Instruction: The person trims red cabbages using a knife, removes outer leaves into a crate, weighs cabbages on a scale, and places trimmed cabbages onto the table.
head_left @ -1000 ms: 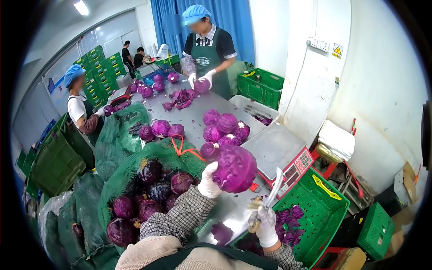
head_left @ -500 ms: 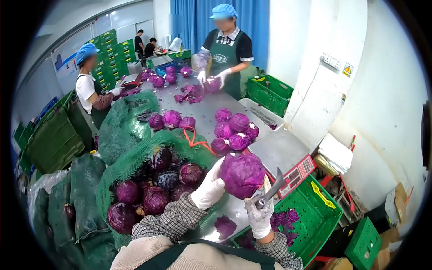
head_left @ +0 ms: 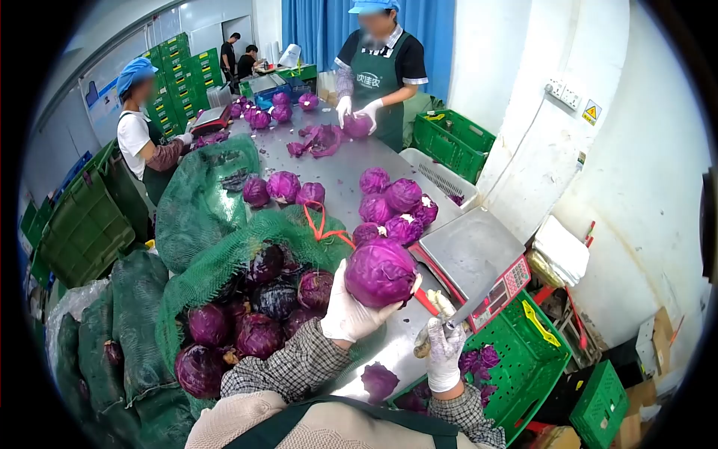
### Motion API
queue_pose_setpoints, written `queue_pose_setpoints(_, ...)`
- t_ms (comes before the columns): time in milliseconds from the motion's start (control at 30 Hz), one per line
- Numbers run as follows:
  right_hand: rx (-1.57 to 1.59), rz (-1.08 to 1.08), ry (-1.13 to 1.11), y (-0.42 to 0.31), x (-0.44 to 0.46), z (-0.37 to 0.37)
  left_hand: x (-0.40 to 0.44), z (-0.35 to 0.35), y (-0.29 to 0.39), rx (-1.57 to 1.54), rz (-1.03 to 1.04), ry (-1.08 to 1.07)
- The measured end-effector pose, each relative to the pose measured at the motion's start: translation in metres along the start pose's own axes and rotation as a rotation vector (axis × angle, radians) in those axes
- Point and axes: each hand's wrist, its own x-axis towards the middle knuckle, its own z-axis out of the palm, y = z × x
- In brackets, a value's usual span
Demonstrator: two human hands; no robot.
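My left hand (head_left: 351, 310), in a white glove, cups a trimmed red cabbage (head_left: 381, 271) from below and the left, above the metal table (head_left: 351, 206). Just to the right, my gloved right hand (head_left: 444, 355) is closed round a knife (head_left: 479, 301), its blade blurred and angled up to the right. The blade lies in front of the red-framed scale (head_left: 479, 243). Pale stem-like pieces (head_left: 440, 301) show between the knife hand and the cabbage. Below the hands lies a loose purple leaf (head_left: 379, 382).
An open green mesh bag (head_left: 224, 251) of darker cabbages stands at left. Several trimmed cabbages (head_left: 402, 196) sit ahead of the held one. At lower right, a green crate (head_left: 535, 352) holds purple leaves. A co-worker (head_left: 381, 75) handles another cabbage across the table.
The cabbage in my left hand has turned and shifted slightly left and down, away from the knife. My right hand stays low, its blade swung further right. The view has tilted a little.
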Motion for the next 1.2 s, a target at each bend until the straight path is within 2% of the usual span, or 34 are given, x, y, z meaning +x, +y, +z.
queue_pose_setpoints(133,-0.030,0.158,-0.065,0.007,0.003,0.007,0.005,-0.023,0.023,-0.045,0.034,0.050)
queue_pose_setpoints(300,-0.169,0.114,-0.115,0.050,0.011,0.006,0.010,-0.028,0.042,-0.089,0.051,0.043)
queue_pose_setpoints(400,-0.110,0.167,-0.130,0.062,0.014,0.012,0.010,-0.016,0.048,-0.020,0.121,0.014)
queue_pose_setpoints(500,-0.038,0.226,-0.141,0.072,0.014,0.015,0.015,-0.003,0.055,0.062,0.246,0.169)
queue_pose_setpoints(533,-0.033,0.239,-0.147,0.084,0.013,0.012,0.016,-0.005,0.060,0.059,0.246,0.146)
queue_pose_setpoints(600,-0.110,0.240,-0.171,0.106,0.013,0.006,0.019,-0.012,0.069,0.223,0.306,0.169)
queue_pose_setpoints(700,-0.055,0.303,-0.151,0.117,0.013,0.004,0.019,-0.013,0.077,0.457,0.377,0.190)
queue_pose_setpoints(833,-0.029,0.504,-0.105,0.117,0.013,0.005,0.023,-0.014,0.086,0.655,0.442,0.236)
queue_pose_setpoints(867,-0.112,0.375,-0.135,0.132,0.009,-0.001,0.024,-0.014,0.089,0.699,0.452,0.240)
queue_pose_setpoints(967,-0.165,0.350,-0.123,0.138,0.006,-0.001,0.027,-0.013,0.097,0.791,0.479,0.260)
queue_pose_setpoints(1000,-0.290,0.334,-0.176,0.133,0.007,-0.004,0.027,-0.014,0.099,0.794,0.480,0.276)
queue_pose_setpoints(1067,-0.466,0.173,-0.204,0.168,-0.001,-0.016,0.027,-0.017,0.103,0.820,0.507,0.300)
queue_pose_setpoints(1133,-0.982,-0.357,-0.304,0.139,0.014,-0.008,0.026,-0.026,0.102,0.865,0.534,0.322)
queue_pose_setpoints(1200,-0.879,-0.575,-0.235,0.103,0.049,0.005,0.026,-0.027,0.095,0.865,0.538,0.344)
